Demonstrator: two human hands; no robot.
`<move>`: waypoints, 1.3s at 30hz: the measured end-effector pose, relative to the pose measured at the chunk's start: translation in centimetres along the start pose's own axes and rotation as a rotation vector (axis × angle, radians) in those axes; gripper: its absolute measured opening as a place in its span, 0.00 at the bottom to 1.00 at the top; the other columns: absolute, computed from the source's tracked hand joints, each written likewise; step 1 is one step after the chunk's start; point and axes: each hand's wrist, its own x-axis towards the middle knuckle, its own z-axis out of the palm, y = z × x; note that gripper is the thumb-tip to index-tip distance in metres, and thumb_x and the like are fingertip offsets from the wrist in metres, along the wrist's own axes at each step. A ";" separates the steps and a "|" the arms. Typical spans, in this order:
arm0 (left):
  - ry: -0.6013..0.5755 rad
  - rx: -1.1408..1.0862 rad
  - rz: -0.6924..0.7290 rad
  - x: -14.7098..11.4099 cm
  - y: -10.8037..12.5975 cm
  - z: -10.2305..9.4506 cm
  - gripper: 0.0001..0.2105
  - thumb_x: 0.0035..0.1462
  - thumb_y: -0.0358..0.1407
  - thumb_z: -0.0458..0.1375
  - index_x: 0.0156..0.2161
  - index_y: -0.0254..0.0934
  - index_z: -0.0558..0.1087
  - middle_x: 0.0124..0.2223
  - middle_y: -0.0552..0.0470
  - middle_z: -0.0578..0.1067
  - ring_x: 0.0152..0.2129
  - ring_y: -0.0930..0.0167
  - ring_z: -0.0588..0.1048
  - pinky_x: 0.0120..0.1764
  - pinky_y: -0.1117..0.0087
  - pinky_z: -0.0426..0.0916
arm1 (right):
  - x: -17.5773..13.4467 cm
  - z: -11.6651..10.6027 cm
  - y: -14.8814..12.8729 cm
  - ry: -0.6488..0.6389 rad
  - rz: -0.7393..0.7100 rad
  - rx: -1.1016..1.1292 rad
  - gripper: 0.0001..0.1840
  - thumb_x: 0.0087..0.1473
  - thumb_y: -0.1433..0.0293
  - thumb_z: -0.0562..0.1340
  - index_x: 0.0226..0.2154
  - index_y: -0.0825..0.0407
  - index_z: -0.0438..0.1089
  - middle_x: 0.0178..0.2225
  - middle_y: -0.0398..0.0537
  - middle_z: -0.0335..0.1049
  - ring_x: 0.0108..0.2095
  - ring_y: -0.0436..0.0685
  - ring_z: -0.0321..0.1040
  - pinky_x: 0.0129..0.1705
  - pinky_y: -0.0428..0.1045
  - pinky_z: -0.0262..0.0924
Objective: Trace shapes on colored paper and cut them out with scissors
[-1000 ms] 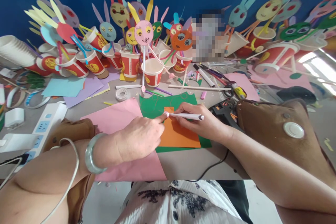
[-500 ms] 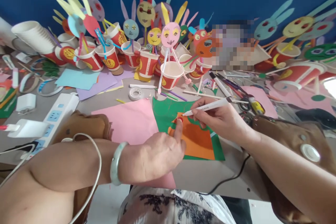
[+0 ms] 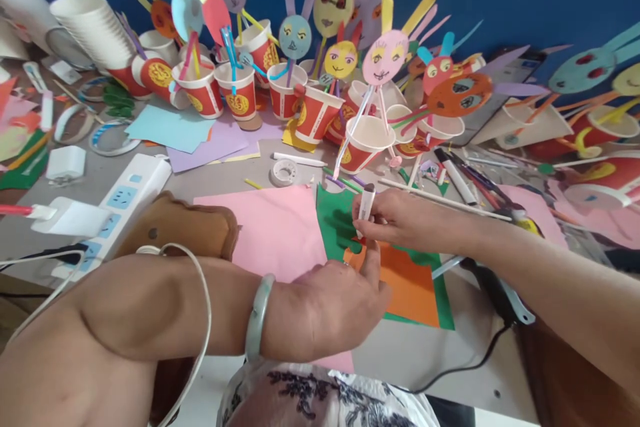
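My right hand (image 3: 400, 217) is closed around a white marker pen (image 3: 367, 208), which stands nearly upright with its lower end at a small red paper piece (image 3: 359, 239). My left hand (image 3: 330, 307) lies low over the paper. Its index finger is stretched out and presses the red piece down, while the other fingers curl under. Beneath the hands are an orange sheet (image 3: 413, 287) with cut edges and a green sheet (image 3: 333, 213) under it. A pink sheet (image 3: 280, 227) lies to the left, partly beneath my left arm.
Red paper cups (image 3: 367, 147) with paper faces on sticks line the back. A white tape roll (image 3: 284, 173) lies in front of them. At left are a power strip (image 3: 127, 197) and a brown pouch (image 3: 175, 230). A black corded tool (image 3: 493, 293) lies at right.
The marker has swung from lying slanted to nearly upright in my right hand. My left index finger stays on the red piece. The whole view has shifted and tilted.
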 end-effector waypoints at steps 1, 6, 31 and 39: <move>-0.007 -0.003 0.011 -0.1 -0.1 -0.3 0.17 0.63 0.31 0.46 0.51 0.26 0.69 0.63 0.20 0.60 0.27 0.63 0.79 0.17 0.68 0.66 | 0.1 -0.1 -0.2 -0.025 0.006 -0.018 0.13 0.54 0.63 0.59 0.23 0.51 0.70 0.18 0.43 0.68 0.20 0.51 0.59 0.24 0.47 0.49; -0.057 -0.006 0.041 -0.3 -0.6 -1.3 0.18 0.64 0.30 0.44 0.53 0.24 0.69 0.63 0.19 0.60 0.28 0.63 0.80 0.19 0.69 0.66 | 0.4 -0.2 -1.0 -0.111 0.027 -0.105 0.13 0.55 0.67 0.57 0.22 0.52 0.69 0.17 0.42 0.65 0.18 0.49 0.55 0.23 0.47 0.45; -0.093 -0.081 -0.004 0.4 -0.3 -0.4 0.18 0.62 0.31 0.48 0.55 0.25 0.68 0.66 0.17 0.51 0.27 0.59 0.80 0.19 0.65 0.70 | 0.0 0.0 0.0 0.029 0.068 -0.015 0.11 0.52 0.68 0.56 0.21 0.50 0.63 0.17 0.40 0.61 0.19 0.50 0.55 0.23 0.47 0.48; -0.045 -0.073 0.010 0.4 -0.1 0.4 0.16 0.62 0.31 0.47 0.51 0.26 0.69 0.64 0.17 0.57 0.25 0.62 0.79 0.16 0.67 0.68 | -1.2 0.0 0.1 0.077 0.110 -0.031 0.10 0.55 0.67 0.55 0.25 0.52 0.64 0.19 0.42 0.64 0.21 0.49 0.57 0.25 0.47 0.50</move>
